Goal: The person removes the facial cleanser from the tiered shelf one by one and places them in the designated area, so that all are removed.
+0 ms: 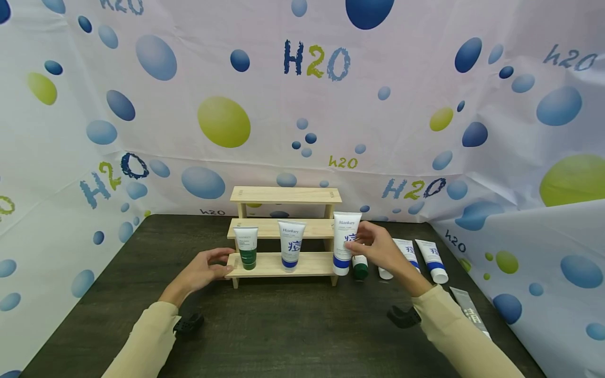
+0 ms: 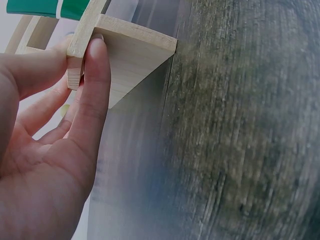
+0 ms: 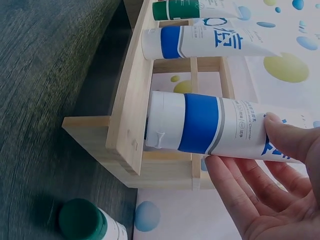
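My right hand (image 1: 375, 244) grips a white cleanser tube with a blue band (image 3: 202, 122) between thumb and fingers. The tube is upright, cap down, at the right end of the bottom step of a wooden three-step display stand (image 1: 285, 194). My left hand (image 1: 205, 270) pinches the left end of that bottom step, thumb on one side and fingers on the other, as the left wrist view shows (image 2: 60, 115). On the same step stand a white-and-green tube (image 1: 246, 247) at the left and another white-and-blue tube (image 1: 290, 244) in the middle.
Right of the stand, a green-capped tube (image 1: 360, 266) and several white-and-blue tubes, one at the far right (image 1: 432, 260), lie on the dark wooden table (image 1: 283, 331). A grey tube (image 1: 469, 310) lies near its right edge. A patterned sheet (image 1: 302, 105) hangs behind.
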`<action>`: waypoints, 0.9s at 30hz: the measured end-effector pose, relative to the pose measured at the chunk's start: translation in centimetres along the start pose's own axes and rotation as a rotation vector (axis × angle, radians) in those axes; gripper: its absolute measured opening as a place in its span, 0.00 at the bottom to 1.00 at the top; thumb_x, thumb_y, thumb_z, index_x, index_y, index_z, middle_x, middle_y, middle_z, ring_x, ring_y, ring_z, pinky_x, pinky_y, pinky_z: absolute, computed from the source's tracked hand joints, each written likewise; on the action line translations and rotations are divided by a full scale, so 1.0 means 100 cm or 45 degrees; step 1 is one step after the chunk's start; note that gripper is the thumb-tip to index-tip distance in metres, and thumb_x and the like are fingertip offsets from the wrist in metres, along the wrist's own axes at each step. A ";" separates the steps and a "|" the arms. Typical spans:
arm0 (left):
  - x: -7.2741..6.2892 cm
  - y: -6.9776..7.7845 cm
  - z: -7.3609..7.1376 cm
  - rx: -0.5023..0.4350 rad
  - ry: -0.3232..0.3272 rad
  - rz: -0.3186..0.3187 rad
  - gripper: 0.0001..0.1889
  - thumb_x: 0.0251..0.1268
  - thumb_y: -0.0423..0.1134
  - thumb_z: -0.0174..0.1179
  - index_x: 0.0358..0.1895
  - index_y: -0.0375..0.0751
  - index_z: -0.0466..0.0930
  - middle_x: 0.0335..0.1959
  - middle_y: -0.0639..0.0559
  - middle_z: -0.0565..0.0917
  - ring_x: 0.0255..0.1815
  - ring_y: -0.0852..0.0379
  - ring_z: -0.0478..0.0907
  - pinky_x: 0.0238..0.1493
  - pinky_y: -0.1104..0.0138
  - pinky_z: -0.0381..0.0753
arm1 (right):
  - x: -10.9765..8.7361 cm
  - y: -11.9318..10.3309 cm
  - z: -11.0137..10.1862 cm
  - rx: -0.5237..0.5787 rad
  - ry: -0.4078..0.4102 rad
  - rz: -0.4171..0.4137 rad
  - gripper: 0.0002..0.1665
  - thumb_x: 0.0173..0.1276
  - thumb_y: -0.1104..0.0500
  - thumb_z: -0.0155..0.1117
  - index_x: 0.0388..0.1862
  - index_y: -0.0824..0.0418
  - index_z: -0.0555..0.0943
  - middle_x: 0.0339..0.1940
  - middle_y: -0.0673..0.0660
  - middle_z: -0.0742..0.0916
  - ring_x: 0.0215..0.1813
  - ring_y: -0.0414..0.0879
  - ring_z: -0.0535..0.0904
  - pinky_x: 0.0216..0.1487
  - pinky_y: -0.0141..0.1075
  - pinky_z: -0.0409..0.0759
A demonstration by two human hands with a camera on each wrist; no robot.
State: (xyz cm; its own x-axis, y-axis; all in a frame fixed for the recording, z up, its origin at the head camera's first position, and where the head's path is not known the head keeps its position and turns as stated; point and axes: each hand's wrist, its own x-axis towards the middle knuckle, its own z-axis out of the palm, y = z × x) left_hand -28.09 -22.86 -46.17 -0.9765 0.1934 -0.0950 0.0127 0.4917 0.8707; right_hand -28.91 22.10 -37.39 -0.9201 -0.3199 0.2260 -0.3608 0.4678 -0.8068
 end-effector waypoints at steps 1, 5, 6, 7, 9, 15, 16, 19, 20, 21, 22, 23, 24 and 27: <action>0.000 0.000 0.000 0.000 -0.001 0.003 0.31 0.72 0.40 0.66 0.74 0.35 0.69 0.67 0.32 0.75 0.56 0.48 0.84 0.54 0.56 0.85 | -0.001 0.000 -0.002 0.006 -0.004 -0.002 0.24 0.70 0.58 0.73 0.58 0.70 0.78 0.52 0.69 0.87 0.49 0.55 0.88 0.46 0.46 0.89; 0.000 -0.001 -0.001 0.003 0.001 0.008 0.31 0.72 0.40 0.66 0.74 0.35 0.69 0.67 0.32 0.75 0.55 0.49 0.84 0.54 0.55 0.84 | -0.004 0.000 -0.009 0.008 -0.015 -0.008 0.23 0.70 0.59 0.72 0.58 0.71 0.78 0.51 0.69 0.87 0.48 0.54 0.88 0.45 0.42 0.90; 0.000 -0.001 -0.001 0.002 0.001 0.007 0.31 0.72 0.40 0.66 0.74 0.35 0.69 0.67 0.32 0.75 0.55 0.49 0.84 0.54 0.56 0.84 | -0.005 0.000 -0.011 0.004 -0.016 -0.007 0.23 0.70 0.59 0.72 0.58 0.71 0.78 0.50 0.69 0.87 0.48 0.54 0.87 0.44 0.41 0.90; 0.000 -0.001 -0.001 -0.001 0.001 0.005 0.31 0.72 0.40 0.66 0.74 0.35 0.69 0.67 0.32 0.74 0.54 0.49 0.84 0.54 0.56 0.85 | -0.007 0.000 -0.012 -0.003 -0.020 -0.004 0.23 0.70 0.59 0.72 0.57 0.71 0.78 0.50 0.69 0.87 0.48 0.54 0.87 0.44 0.40 0.89; 0.001 -0.001 0.000 -0.007 -0.001 0.002 0.31 0.72 0.40 0.66 0.74 0.35 0.69 0.67 0.31 0.74 0.54 0.49 0.84 0.53 0.57 0.85 | -0.009 0.000 -0.016 -0.009 -0.035 0.017 0.24 0.71 0.58 0.71 0.58 0.72 0.78 0.50 0.69 0.87 0.48 0.53 0.87 0.44 0.40 0.89; 0.001 -0.001 0.000 0.005 0.004 0.006 0.31 0.71 0.40 0.66 0.73 0.35 0.69 0.66 0.31 0.74 0.53 0.49 0.84 0.52 0.58 0.85 | -0.015 0.000 -0.024 -0.021 -0.060 0.121 0.25 0.71 0.57 0.71 0.59 0.71 0.76 0.47 0.67 0.87 0.45 0.49 0.88 0.43 0.38 0.89; 0.001 -0.001 0.000 0.008 0.006 0.006 0.31 0.72 0.40 0.66 0.73 0.35 0.70 0.66 0.32 0.75 0.54 0.49 0.84 0.52 0.58 0.84 | -0.016 0.001 -0.025 -0.025 -0.062 0.131 0.25 0.71 0.58 0.71 0.59 0.71 0.76 0.47 0.67 0.87 0.44 0.49 0.88 0.43 0.38 0.89; 0.000 0.001 0.000 0.015 0.009 0.009 0.30 0.72 0.40 0.66 0.73 0.35 0.70 0.66 0.32 0.75 0.54 0.49 0.83 0.53 0.57 0.84 | -0.019 0.002 -0.029 -0.052 -0.055 0.134 0.26 0.71 0.58 0.71 0.59 0.73 0.75 0.46 0.67 0.87 0.44 0.49 0.88 0.42 0.38 0.89; 0.000 0.001 0.000 0.012 0.011 0.008 0.30 0.72 0.40 0.66 0.73 0.35 0.70 0.66 0.32 0.75 0.54 0.49 0.83 0.53 0.57 0.84 | -0.019 0.002 -0.030 -0.063 -0.050 0.135 0.26 0.72 0.58 0.71 0.59 0.74 0.75 0.46 0.68 0.87 0.44 0.49 0.88 0.42 0.38 0.89; 0.000 0.002 0.000 0.015 0.009 0.011 0.30 0.72 0.40 0.66 0.73 0.35 0.70 0.66 0.32 0.75 0.54 0.48 0.83 0.53 0.57 0.84 | -0.020 0.003 -0.031 -0.077 -0.046 0.134 0.27 0.72 0.58 0.70 0.60 0.74 0.74 0.46 0.68 0.87 0.44 0.50 0.88 0.42 0.38 0.89; 0.000 0.002 0.000 0.014 0.007 0.013 0.31 0.72 0.40 0.66 0.74 0.34 0.69 0.66 0.31 0.75 0.54 0.48 0.83 0.53 0.57 0.84 | -0.021 0.003 -0.032 -0.085 -0.037 0.139 0.27 0.72 0.58 0.70 0.60 0.75 0.74 0.46 0.69 0.87 0.44 0.51 0.88 0.41 0.38 0.90; 0.000 0.002 0.000 0.016 0.004 0.015 0.31 0.72 0.40 0.65 0.74 0.34 0.69 0.66 0.31 0.75 0.54 0.48 0.83 0.54 0.57 0.84 | -0.022 0.004 -0.033 -0.098 -0.029 0.147 0.28 0.72 0.58 0.71 0.60 0.75 0.74 0.46 0.69 0.87 0.44 0.51 0.88 0.41 0.38 0.90; -0.001 0.002 0.000 0.016 0.003 0.015 0.31 0.72 0.40 0.66 0.74 0.34 0.69 0.66 0.31 0.75 0.55 0.48 0.83 0.54 0.56 0.84 | -0.023 0.004 -0.033 -0.108 -0.023 0.155 0.29 0.72 0.58 0.71 0.61 0.76 0.73 0.47 0.70 0.87 0.44 0.51 0.88 0.41 0.38 0.90; -0.001 0.003 0.000 0.014 0.002 0.006 0.31 0.72 0.40 0.66 0.74 0.34 0.69 0.66 0.31 0.75 0.54 0.48 0.83 0.54 0.57 0.84 | -0.024 0.006 -0.034 -0.133 -0.023 0.186 0.31 0.72 0.57 0.70 0.63 0.76 0.72 0.49 0.71 0.87 0.44 0.51 0.88 0.42 0.41 0.90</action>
State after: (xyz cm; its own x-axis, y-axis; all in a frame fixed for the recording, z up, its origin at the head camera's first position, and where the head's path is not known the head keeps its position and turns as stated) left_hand -27.99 -22.76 -45.93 -0.9769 0.1940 -0.0901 0.0195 0.5002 0.8657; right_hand -27.40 25.97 -36.53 -0.9614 -0.2564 0.1003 -0.2384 0.5932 -0.7690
